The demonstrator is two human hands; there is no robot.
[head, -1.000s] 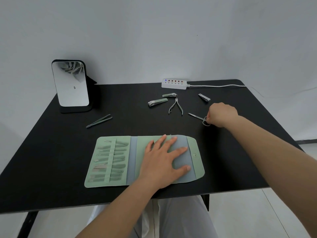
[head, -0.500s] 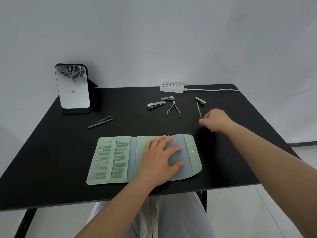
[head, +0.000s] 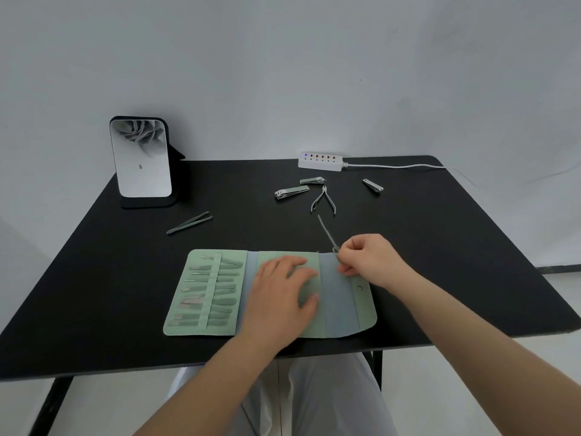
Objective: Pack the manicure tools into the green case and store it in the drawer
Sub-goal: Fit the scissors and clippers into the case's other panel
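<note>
The case (head: 345, 309) lay open at the table's (head: 94, 294) front edge. Behind it — clippers (head: 291, 192), nippers (head: 323, 201) and a power strip (head: 320, 162) at the back. Tweezers (head: 189, 222) lay left, before the mirror (head: 141, 158).

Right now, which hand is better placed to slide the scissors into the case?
Right. The right hand already pinches the scissors at the case's far edge, while the left hand lies flat on the middle panel, steadying it.
</note>
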